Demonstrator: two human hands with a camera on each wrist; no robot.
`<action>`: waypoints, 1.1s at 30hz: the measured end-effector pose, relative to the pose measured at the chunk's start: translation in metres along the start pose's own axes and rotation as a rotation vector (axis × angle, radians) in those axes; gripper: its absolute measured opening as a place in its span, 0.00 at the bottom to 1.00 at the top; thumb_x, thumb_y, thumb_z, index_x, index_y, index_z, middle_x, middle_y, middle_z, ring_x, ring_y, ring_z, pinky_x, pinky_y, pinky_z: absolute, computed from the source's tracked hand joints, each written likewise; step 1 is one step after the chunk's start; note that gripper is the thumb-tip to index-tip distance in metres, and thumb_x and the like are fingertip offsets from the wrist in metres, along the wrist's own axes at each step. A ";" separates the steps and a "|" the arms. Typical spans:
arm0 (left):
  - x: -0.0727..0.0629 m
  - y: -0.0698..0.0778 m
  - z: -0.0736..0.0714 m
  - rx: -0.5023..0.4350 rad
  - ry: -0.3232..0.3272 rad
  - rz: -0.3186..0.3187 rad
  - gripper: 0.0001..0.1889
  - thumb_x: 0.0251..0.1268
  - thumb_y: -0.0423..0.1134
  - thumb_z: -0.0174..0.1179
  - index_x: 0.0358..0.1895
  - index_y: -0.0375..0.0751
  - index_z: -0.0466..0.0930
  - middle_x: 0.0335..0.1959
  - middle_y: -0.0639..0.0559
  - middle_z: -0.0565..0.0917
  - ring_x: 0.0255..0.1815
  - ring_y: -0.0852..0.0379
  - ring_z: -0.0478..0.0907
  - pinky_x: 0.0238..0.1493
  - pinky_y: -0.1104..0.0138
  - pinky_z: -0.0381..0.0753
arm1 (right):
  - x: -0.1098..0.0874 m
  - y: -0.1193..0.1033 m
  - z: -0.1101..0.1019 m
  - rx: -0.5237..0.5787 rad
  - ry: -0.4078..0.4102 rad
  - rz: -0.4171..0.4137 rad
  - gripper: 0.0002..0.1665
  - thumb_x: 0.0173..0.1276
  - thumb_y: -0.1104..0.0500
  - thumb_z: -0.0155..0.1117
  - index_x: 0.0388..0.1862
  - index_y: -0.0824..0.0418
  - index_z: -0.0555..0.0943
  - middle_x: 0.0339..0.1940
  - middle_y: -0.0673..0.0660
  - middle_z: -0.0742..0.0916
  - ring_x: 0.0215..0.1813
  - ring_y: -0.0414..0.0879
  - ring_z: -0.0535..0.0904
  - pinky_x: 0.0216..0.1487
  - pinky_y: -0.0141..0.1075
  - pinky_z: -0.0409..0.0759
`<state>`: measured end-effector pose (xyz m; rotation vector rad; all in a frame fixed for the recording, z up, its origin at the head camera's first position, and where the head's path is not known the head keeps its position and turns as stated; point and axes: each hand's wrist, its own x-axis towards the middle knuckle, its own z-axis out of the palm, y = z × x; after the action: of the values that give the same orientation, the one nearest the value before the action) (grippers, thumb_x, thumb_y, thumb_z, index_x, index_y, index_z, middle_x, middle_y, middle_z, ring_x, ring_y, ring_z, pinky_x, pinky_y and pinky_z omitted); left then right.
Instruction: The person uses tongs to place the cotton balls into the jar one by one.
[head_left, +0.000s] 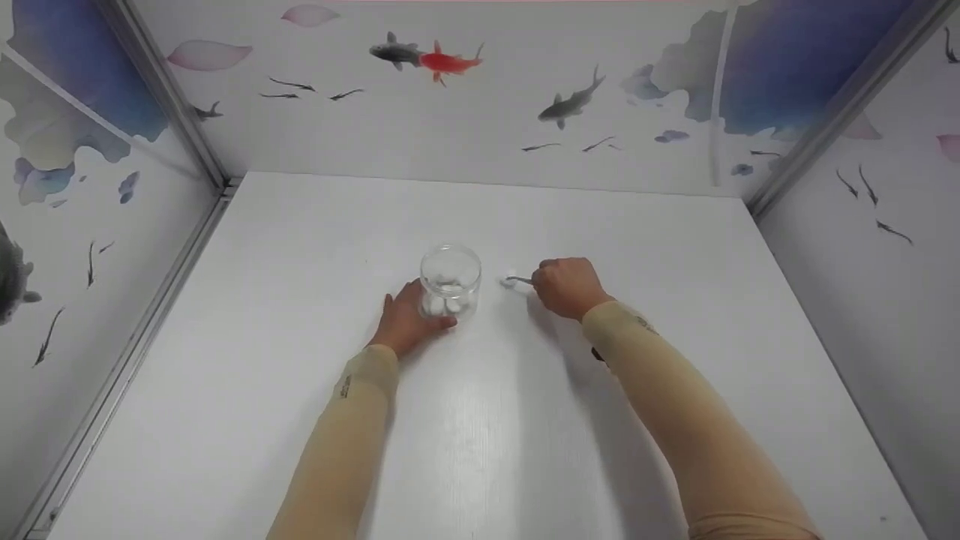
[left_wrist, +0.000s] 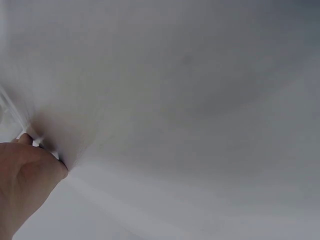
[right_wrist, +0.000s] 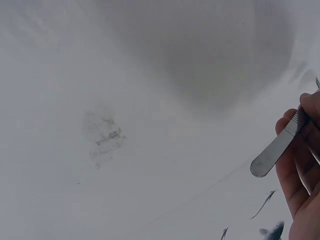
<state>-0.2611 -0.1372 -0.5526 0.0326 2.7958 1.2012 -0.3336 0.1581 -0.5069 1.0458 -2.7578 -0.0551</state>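
A clear jar (head_left: 450,274) with several white balls (head_left: 442,305) at its bottom stands on the white table. My left hand (head_left: 409,322) grips it low, thumb at the near side and fingers round the left and far side. In the left wrist view, that hand (left_wrist: 30,175) is at the jar's edge, lower left. To the right of the jar, my right hand (head_left: 570,287) pinches metal tweezers (head_left: 520,280), tips pointing left toward the jar. A small white piece (head_left: 508,283) shows at the tips. The right wrist view shows the tweezers' rounded end (right_wrist: 270,159) sticking out past the fingers.
The white table (head_left: 450,465) has panels with painted fish (head_left: 566,105) at its back and sides. Grey metal rails (head_left: 180,97) run along the corners. A smudge (right_wrist: 105,137) shows on a white surface in the right wrist view.
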 end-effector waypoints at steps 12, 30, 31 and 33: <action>0.002 -0.002 0.001 -0.015 -0.013 -0.006 0.52 0.55 0.59 0.72 0.79 0.44 0.55 0.76 0.46 0.63 0.78 0.49 0.53 0.77 0.50 0.26 | -0.009 0.004 -0.024 0.059 0.124 -0.015 0.08 0.68 0.63 0.65 0.34 0.58 0.90 0.28 0.53 0.88 0.27 0.47 0.84 0.27 0.43 0.85; -0.001 0.000 0.000 0.011 -0.024 -0.025 0.53 0.55 0.59 0.72 0.79 0.42 0.54 0.77 0.46 0.61 0.79 0.49 0.51 0.78 0.51 0.26 | 0.002 -0.021 -0.067 0.097 0.254 -0.106 0.08 0.68 0.64 0.63 0.34 0.58 0.90 0.27 0.52 0.87 0.25 0.44 0.81 0.23 0.39 0.83; -0.001 0.001 0.000 0.012 -0.025 -0.024 0.53 0.55 0.59 0.72 0.79 0.42 0.54 0.77 0.45 0.61 0.79 0.49 0.51 0.78 0.51 0.26 | 0.003 -0.023 -0.068 0.097 0.255 -0.113 0.09 0.68 0.64 0.63 0.34 0.58 0.90 0.26 0.52 0.86 0.25 0.43 0.81 0.23 0.38 0.82; -0.002 0.003 0.000 0.016 -0.024 -0.021 0.53 0.55 0.58 0.72 0.78 0.41 0.54 0.77 0.44 0.61 0.79 0.48 0.51 0.78 0.51 0.27 | 0.004 -0.028 -0.070 0.095 0.255 -0.127 0.09 0.68 0.64 0.63 0.35 0.58 0.90 0.27 0.51 0.86 0.25 0.43 0.81 0.24 0.38 0.83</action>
<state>-0.2596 -0.1358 -0.5503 0.0183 2.7777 1.1663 -0.3048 0.1363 -0.4405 1.1627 -2.4851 0.1802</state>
